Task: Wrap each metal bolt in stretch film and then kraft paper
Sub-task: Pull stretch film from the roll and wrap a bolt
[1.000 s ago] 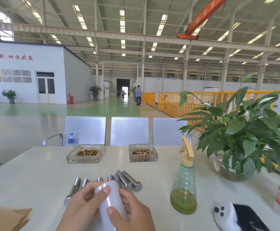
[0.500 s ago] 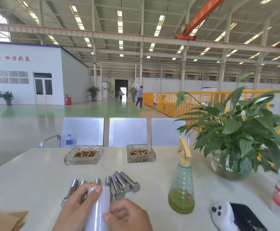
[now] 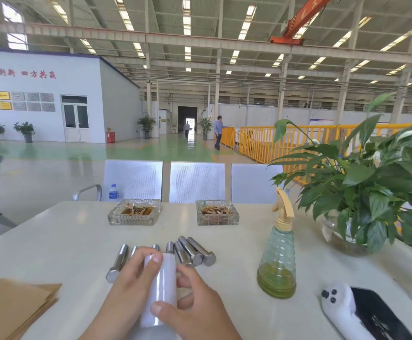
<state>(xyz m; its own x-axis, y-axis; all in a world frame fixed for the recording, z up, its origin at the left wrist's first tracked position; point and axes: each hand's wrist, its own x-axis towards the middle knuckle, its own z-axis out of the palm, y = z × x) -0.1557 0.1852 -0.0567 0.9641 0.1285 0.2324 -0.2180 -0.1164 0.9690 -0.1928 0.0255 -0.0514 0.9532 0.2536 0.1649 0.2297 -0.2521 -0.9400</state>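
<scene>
Centre: row of metal bolts (image 3: pixel 190 251) lies just beyond both hands, blocking a straight fwd reach.
Far side: two glass ashtrays (image 3: pixel 134 212) stand apart, bare table (image 3: pixel 60 241) btwn them.
Right: spray bottle (image 3: pixel 277 261), potted plant (image 3: pixel 362 182), phone (image 3: pixel 376 312) crowd that side.
Left: kraft paper (image 3: pixel 11 307) at near corner; open tabletop beyond it.

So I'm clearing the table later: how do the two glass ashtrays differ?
The left ashtray looks wider and holds dark liquid with its butts; the right ashtray looks smaller, its butts piled dry and pale. The left one stands farther from the spray bottle. Both are square clear glass at the table's far edge.
</scene>
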